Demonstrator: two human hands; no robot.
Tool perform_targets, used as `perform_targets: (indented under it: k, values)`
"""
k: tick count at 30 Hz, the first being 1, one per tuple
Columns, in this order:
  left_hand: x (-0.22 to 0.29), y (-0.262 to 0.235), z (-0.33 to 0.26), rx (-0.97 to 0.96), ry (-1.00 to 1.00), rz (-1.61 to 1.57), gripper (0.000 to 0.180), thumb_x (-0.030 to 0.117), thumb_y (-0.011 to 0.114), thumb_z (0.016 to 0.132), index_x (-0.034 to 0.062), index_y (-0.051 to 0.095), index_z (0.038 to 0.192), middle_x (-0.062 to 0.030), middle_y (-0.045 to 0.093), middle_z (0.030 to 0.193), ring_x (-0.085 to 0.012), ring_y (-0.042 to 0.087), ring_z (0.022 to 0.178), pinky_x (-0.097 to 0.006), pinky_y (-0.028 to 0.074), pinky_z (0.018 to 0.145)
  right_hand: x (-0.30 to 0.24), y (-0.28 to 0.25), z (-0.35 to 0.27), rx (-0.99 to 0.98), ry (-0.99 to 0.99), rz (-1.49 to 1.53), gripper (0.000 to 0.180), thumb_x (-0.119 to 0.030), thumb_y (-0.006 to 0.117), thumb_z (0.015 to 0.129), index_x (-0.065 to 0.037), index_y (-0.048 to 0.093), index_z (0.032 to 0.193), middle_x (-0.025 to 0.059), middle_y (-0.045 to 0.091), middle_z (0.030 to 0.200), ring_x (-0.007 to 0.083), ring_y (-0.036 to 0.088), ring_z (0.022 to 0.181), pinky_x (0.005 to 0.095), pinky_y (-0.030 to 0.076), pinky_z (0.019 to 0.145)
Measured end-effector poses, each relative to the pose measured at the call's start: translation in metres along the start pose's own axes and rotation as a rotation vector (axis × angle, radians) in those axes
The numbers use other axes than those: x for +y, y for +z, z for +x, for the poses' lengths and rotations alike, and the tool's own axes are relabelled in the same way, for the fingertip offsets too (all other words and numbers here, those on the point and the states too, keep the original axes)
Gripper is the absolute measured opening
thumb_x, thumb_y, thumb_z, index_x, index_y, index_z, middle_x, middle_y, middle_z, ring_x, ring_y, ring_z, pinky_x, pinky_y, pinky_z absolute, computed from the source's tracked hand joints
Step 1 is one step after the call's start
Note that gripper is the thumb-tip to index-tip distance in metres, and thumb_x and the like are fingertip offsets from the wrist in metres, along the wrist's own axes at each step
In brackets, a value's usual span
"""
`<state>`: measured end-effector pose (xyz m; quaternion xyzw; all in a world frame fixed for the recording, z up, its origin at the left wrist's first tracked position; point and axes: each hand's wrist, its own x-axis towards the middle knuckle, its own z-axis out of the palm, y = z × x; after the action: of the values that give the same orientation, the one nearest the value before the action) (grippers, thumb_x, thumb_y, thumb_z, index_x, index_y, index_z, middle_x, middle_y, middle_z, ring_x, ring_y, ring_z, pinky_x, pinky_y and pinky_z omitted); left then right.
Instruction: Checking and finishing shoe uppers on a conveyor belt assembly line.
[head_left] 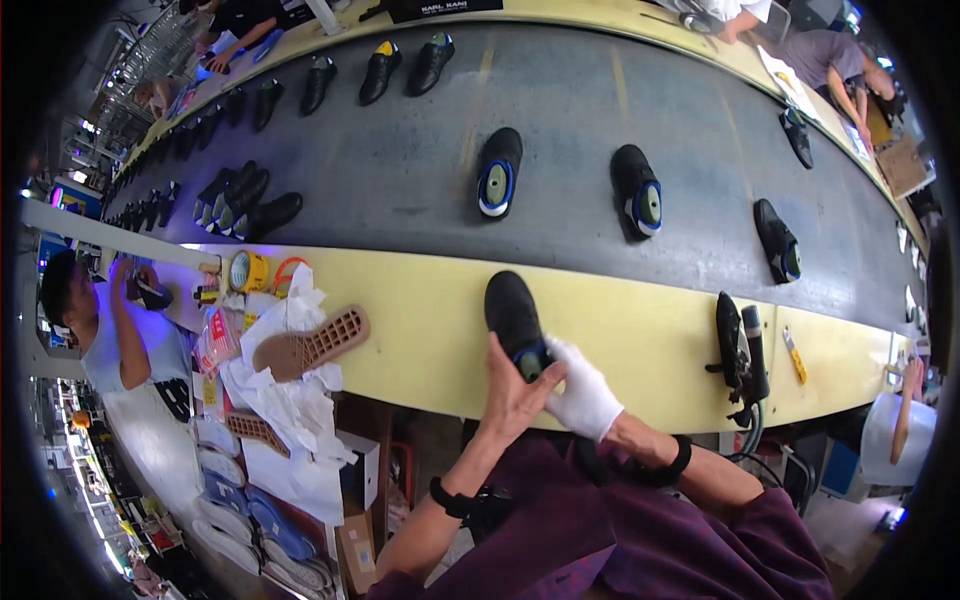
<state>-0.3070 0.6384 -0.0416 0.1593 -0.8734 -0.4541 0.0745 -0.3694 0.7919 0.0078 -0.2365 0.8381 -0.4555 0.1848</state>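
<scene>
A black shoe (pixel 512 305) is held at the front edge of the pale yellow bench (pixel 640 330), toe pointing away from me. My left hand (pixel 510 395), bare, grips the left side of its heel end with the thumb across the back. On the right side of the heel, my right hand (pixel 583 392) in a white glove closes against it. Part of a green insert shows in the shoe's opening between my hands; the rest of the heel is hidden by them.
Beyond the bench runs a dark conveyor belt (pixel 400 170) with several black shoes, among them one shoe (pixel 498 175) straight ahead. Left lie tan soles (pixel 313 343), crumpled white paper (pixel 285 400) and a yellow tape roll (pixel 248 271). Right are a black hose-fed tool (pixel 733 350) and yellow cutter (pixel 795 355). Other people work around.
</scene>
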Motion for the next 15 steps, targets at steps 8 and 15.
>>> perform_targets:
  k: [8, 15]
  values:
    - [0.002, -0.13, 0.114, -0.073, -0.573, -0.909, 0.065, 0.033, 0.084, 0.093, -0.0035, 0.059, 0.141, -0.0079, 0.069, 0.12, -0.0146, 0.066, 0.103, -0.032, 0.053, 0.094, 0.012, -0.049, 0.138, -0.008, 0.109, 0.231, 0.064, -0.025, 0.081, 0.091, 0.004, 0.059, 0.144, 0.023, 0.065, 0.138, 0.0342, 0.07, 0.119, 0.042, 0.057, 0.1]
    - [-0.159, -0.197, 0.327, 0.124, -0.266, 0.094, 0.088, 0.047, 0.075, 0.098, -0.0056, 0.038, 0.159, -0.0257, 0.063, 0.143, -0.0357, 0.064, 0.13, -0.043, 0.05, 0.108, -0.019, 0.032, 0.331, 0.258, 0.463, -0.182, 0.086, -0.044, 0.091, 0.077, 0.003, 0.05, 0.136, 0.0287, 0.061, 0.135, 0.0443, 0.064, 0.124, 0.0495, 0.054, 0.106]
